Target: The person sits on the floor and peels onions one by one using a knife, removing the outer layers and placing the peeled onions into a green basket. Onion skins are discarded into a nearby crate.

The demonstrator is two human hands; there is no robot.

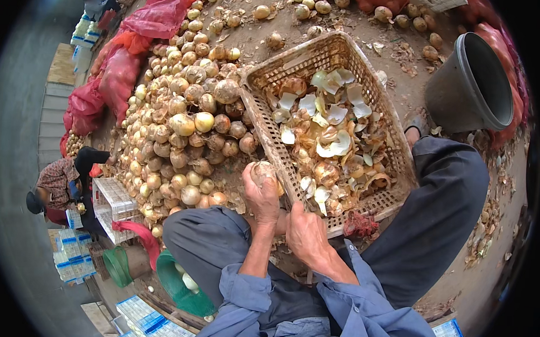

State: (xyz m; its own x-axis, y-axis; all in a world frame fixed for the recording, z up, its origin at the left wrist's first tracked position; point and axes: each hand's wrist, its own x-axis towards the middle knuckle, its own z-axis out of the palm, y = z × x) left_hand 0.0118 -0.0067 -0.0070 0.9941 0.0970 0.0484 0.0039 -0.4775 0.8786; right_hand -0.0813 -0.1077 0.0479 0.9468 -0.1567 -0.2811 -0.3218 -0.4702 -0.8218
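My left hand (262,197) is closed around an unpeeled onion (264,172) at the left edge of a dirty plastic crate (271,137). Beside it, my right hand (307,233) is curled at the crate's near corner; whatever its fingers may hold is hidden. Onion skins (330,139), some pale and some brown, fill the bottom of the crate along with what look like onions. To the left of the crate lies a big heap of unpeeled onions (176,133).
A dark plastic bucket (445,92) stands at the right. Red mesh sacks (120,76) line the heap's far side. A co-worker (59,184) sits at the left near a white crate (115,202). By my left knee is a green basket (178,291) with peeled onions.
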